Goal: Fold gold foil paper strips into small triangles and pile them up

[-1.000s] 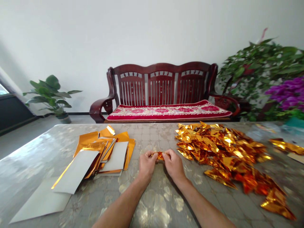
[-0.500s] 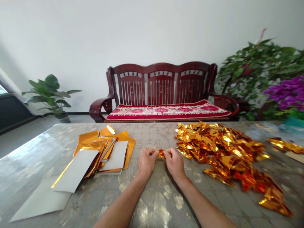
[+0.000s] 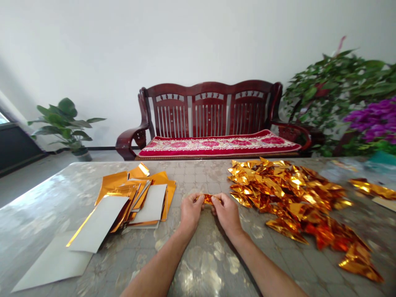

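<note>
Between my two hands is a small piece of folded gold foil paper (image 3: 208, 199), gripped at both ends. The fingers of my left hand (image 3: 191, 209) pinch its left end, and my right hand (image 3: 227, 210) pinches the right end. Both thumbs lie toward each other on the foil, and the fingertips behind it are partly hidden. To the right spreads a big heap of folded gold foil pieces (image 3: 287, 192). On the left lies a loose stack of flat foil sheets (image 3: 123, 185), some with their pale backs up.
The table (image 3: 201, 264) has a patterned, glossy cover. A pale sheet (image 3: 52, 262) lies at its left front. Clear plastic (image 3: 337, 169) sits at the far right. Behind the table stand a dark red wooden bench (image 3: 210, 111), a potted plant (image 3: 68, 123) and purple flowers (image 3: 374, 119).
My fingers have shifted slightly on the foil piece, and a little more of it shows between my hands. The heap and the sheets lie as before.
</note>
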Action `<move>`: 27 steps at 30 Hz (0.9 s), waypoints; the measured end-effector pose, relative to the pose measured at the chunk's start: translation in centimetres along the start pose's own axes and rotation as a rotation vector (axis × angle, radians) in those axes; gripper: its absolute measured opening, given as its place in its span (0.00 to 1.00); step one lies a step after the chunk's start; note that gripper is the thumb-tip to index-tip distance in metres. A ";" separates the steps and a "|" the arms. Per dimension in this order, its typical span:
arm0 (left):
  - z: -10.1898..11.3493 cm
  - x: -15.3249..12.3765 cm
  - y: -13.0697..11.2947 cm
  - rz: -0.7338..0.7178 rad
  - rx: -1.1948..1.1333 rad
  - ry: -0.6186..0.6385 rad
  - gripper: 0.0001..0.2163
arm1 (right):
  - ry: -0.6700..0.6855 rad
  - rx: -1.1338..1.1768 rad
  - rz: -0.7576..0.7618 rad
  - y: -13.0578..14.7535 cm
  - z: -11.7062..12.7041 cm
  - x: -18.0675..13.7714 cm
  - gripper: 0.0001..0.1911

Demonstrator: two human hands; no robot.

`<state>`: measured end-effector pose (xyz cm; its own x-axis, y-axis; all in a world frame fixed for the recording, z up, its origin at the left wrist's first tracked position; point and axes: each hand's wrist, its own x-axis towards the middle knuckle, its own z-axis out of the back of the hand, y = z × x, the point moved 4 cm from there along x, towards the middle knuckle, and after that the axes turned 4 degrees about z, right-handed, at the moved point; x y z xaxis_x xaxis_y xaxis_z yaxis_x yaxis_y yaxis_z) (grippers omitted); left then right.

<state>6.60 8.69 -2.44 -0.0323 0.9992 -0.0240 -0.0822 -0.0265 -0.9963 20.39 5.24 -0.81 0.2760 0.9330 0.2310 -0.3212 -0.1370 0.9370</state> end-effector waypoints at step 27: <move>-0.9 -1.0 -0.6 0.079 -0.199 -0.016 0.14 | -0.025 -0.043 0.061 0.4 0.2 0.4 0.13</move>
<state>7.58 7.71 -1.94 -0.0463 0.9936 -0.1031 0.1190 -0.0969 -0.9881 20.53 5.47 -0.27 0.2769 0.9146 0.2945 -0.3766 -0.1787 0.9090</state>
